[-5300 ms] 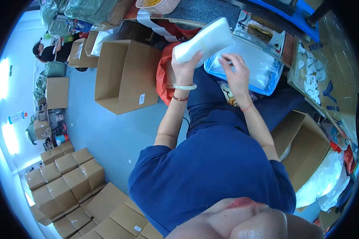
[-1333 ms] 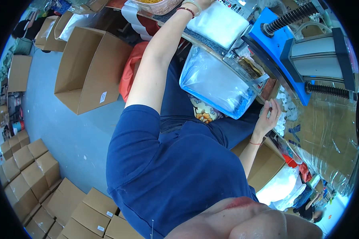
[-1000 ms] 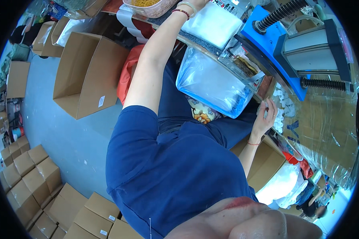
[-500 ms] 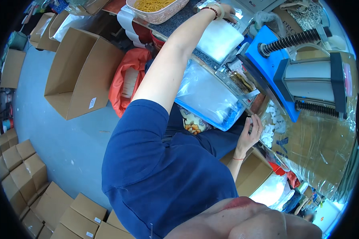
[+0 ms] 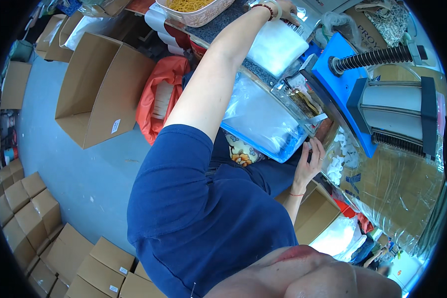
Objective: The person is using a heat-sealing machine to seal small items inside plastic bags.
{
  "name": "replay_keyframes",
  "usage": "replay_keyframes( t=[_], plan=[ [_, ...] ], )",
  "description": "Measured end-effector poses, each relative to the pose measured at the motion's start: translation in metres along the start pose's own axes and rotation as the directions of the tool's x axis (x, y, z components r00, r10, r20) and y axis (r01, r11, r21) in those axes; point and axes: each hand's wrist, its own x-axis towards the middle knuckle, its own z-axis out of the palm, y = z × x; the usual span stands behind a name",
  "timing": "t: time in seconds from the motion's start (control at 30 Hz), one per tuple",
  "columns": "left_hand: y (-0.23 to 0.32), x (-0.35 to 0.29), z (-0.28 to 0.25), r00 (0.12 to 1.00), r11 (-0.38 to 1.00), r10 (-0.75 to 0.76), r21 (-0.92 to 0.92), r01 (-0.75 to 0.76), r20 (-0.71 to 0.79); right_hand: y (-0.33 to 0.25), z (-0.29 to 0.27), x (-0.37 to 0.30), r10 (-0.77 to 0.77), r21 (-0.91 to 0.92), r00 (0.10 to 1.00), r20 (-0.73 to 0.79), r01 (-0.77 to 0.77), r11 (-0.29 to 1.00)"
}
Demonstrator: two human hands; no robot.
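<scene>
My left arm stretches to the far side of the table, where my left hand (image 5: pixel 286 12) is bent down at the edge of a stack of white-looking plastic bags (image 5: pixel 278 49). Its fingertips are partly hidden, so whether they grip a bag is unclear. Close to my lap, my right hand (image 5: pixel 309 161) rests by the table edge with thumb and fingers pinched together around a small whitish bit, too small to name. Between the hands lies a clear plastic bag stack (image 5: pixel 265 111) with a blue edge. A blue press-like machine (image 5: pixel 340 74) with black springs stands right of it.
Small white plastic pieces (image 5: pixel 336 166) lie beside my right hand. A basket of yellow rubber bands (image 5: pixel 196 19) sits at the far left of the table. An open cardboard box (image 5: pixel 102 89) and a red bag (image 5: pixel 159 99) stand on the left; several cartons (image 5: pixel 107 263) fill the lower left.
The view has shifted slightly, with the machine lying a little farther right. Both hands stay at about the same places; the right fingers have moved slightly.
</scene>
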Motion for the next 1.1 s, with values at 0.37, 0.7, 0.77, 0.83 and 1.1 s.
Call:
replay_keyframes(
  t=[0.37, 0.7, 0.77, 0.83, 1.1],
  plan=[
    [0.012, -0.012, -0.005, 0.995, 1.0, -0.011, -0.013, 0.01, -0.099, -0.021, 0.012, -0.002, -0.035, 0.089, 0.997, 0.066, 0.029, 0.996],
    [0.037, -0.027, -0.019, 0.998, 0.995, -0.043, -0.097, 0.038, -0.044, -0.016, 0.013, -0.006, 0.013, 0.077, 0.997, 0.081, -0.019, 0.997],
    [0.054, -0.029, -0.018, 0.972, 0.971, -0.215, 0.089, 0.223, -0.097, -0.014, 0.012, -0.007, 0.023, 0.066, 0.995, 0.094, -0.029, 0.997],
    [0.057, -0.032, -0.018, 0.914, 0.879, -0.364, 0.258, 0.401, -0.18, -0.012, 0.011, -0.009, 0.027, 0.066, 0.996, 0.087, -0.033, 0.997],
    [0.02, -0.041, -0.017, 0.964, 0.989, 0.087, 0.139, -0.053, -0.25, -0.005, 0.007, -0.016, 0.052, 0.096, 0.997, 0.062, -0.057, 0.994]
  ],
)
